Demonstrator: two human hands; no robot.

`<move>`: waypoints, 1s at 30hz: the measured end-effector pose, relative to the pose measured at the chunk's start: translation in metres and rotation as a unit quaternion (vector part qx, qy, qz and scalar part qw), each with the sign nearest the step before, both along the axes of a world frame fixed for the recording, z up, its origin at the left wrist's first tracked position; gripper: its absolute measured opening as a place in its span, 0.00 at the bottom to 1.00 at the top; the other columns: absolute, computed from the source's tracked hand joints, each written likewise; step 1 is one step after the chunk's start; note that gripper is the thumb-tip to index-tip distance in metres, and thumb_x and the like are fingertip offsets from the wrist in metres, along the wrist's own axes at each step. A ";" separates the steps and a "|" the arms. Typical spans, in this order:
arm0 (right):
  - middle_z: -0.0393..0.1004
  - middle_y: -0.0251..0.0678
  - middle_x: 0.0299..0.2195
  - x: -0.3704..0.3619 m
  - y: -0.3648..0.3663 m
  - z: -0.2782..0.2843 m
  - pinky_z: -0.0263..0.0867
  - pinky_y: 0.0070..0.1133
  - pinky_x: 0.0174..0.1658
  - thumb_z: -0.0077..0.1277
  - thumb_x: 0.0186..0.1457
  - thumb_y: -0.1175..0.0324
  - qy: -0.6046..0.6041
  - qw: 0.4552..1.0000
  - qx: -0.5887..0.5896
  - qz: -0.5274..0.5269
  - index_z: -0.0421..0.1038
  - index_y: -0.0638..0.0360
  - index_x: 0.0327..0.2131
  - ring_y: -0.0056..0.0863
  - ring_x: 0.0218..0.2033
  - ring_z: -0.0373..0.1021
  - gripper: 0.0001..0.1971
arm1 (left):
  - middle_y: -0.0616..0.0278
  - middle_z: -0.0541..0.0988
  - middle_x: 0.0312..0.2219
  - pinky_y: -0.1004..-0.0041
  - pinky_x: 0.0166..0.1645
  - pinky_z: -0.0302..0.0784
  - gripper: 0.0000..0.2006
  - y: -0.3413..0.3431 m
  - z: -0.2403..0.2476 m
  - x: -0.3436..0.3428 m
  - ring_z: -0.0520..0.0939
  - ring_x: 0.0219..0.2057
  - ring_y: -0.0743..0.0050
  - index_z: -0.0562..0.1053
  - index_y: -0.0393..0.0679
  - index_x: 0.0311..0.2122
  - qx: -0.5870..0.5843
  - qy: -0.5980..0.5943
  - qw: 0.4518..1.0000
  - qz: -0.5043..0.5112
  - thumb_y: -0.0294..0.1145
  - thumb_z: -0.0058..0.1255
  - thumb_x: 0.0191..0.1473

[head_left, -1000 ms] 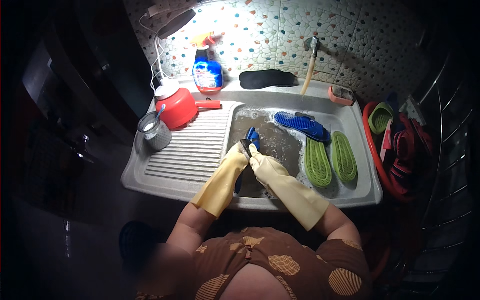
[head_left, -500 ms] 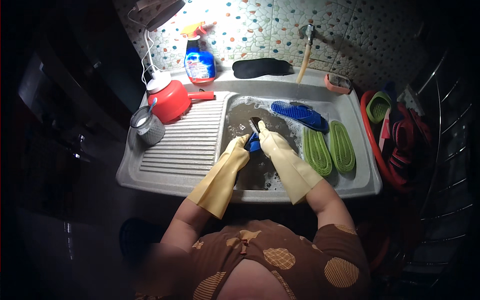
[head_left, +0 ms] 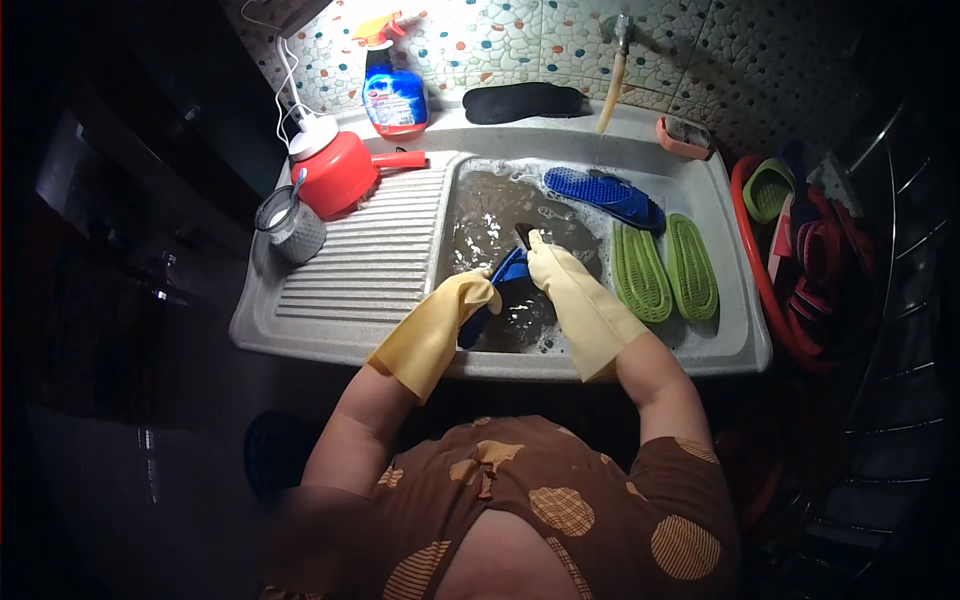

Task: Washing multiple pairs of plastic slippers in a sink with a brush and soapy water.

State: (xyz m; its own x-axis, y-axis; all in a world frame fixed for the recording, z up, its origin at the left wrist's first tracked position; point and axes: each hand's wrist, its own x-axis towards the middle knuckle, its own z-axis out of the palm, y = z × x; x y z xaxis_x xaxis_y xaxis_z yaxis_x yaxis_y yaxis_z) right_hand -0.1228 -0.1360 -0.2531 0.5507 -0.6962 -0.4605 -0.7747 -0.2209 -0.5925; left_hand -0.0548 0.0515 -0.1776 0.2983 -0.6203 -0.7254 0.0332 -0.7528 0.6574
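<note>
Your left hand point(head_left: 478, 292), in a long yellow rubber glove, is closed around a blue rubber slipper point(head_left: 500, 285) held over the soapy water in the grey sink basin point(head_left: 478, 205). Your right hand point(head_left: 548, 262) (same yellow glove) is wrapped around a small dark brush point(head_left: 524, 236) pressed to the slipper's upper end. A second blue slipper point(head_left: 604, 195) lies at the basin's far edge, two green ribbed slippers point(head_left: 665, 268) beside it on the right surface.

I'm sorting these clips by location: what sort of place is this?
Probably a home wash area: a stone sink of soapy water with a ribbed draining board, a pebble-tiled wall, and gloved hands, left and right, washing a blue slipper.
</note>
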 end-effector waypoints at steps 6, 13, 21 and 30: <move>0.62 0.58 0.56 -0.037 0.104 0.110 0.49 0.36 0.63 0.13 0.58 0.31 0.108 0.981 0.032 0.158 0.65 0.64 0.55 0.48 0.61 0.57 0.47 | 0.56 0.78 0.39 0.68 0.44 0.75 0.40 0.009 0.015 0.010 0.79 0.43 0.60 0.66 0.58 0.60 0.007 -0.114 0.991 0.072 0.25 0.60 0.36; 0.64 0.59 0.54 -0.023 0.084 0.187 0.51 0.30 0.62 0.17 0.58 0.30 0.054 0.997 0.046 0.035 0.62 0.65 0.56 0.46 0.61 0.58 0.46 | 0.62 0.80 0.33 0.69 0.39 0.75 0.37 0.009 0.008 0.019 0.80 0.35 0.66 0.71 0.66 0.56 -0.002 -0.187 0.974 0.128 0.23 0.56 0.34; 0.77 0.50 0.38 0.001 0.011 0.124 0.64 0.34 0.49 0.13 0.59 0.33 0.040 0.994 -0.063 0.082 0.73 0.60 0.47 0.45 0.43 0.73 0.44 | 0.63 0.80 0.36 0.74 0.41 0.72 0.38 0.012 0.062 -0.005 0.79 0.36 0.68 0.70 0.62 0.57 -0.109 -0.153 0.979 0.074 0.24 0.53 0.34; 0.71 0.38 0.33 0.003 -0.024 0.112 0.54 0.19 0.12 0.46 0.57 0.42 -0.310 0.925 0.214 -0.056 0.56 0.56 0.61 0.21 0.13 0.61 0.36 | 0.64 0.72 0.51 0.76 0.50 0.67 0.39 0.014 0.022 0.012 0.73 0.47 0.76 0.57 0.54 0.65 -0.365 -0.124 0.923 0.003 0.28 0.56 0.46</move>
